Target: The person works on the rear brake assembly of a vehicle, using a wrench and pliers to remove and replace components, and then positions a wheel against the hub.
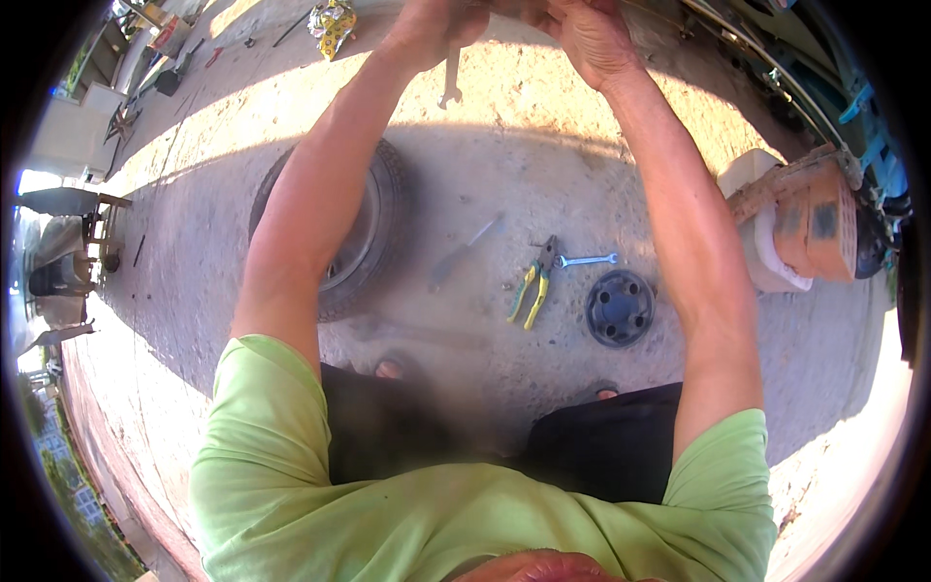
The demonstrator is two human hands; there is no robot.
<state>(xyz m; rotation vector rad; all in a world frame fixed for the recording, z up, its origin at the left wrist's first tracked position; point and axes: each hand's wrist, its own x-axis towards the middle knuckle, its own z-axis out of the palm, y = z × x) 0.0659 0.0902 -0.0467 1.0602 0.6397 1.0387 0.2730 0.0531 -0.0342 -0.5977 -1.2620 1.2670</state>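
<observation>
At the top edge my left hand [432, 29] is closed on a metal open-end wrench [450, 82], its jaw pointing toward me. Close beside it my right hand [587, 34] has its fingers curled; what they hold is cut off by the frame's edge. Below my left forearm a tyre on a rim [378, 228] lies flat, partly hidden by the arm. On the concrete between my arms are a screwdriver [465, 252], yellow-and-green pliers [535, 286], a blue-silver combination wrench [587, 260] and a round dark wheel cap [620, 308].
A yellow crumpled bag [333, 29] and scattered tools lie on the sunlit ground [679, 107] ahead. At right are stacked bricks [805, 228] beside white containers and a vehicle's edge. A wooden stand [102, 228] is at far left. My feet and knees are below the tools.
</observation>
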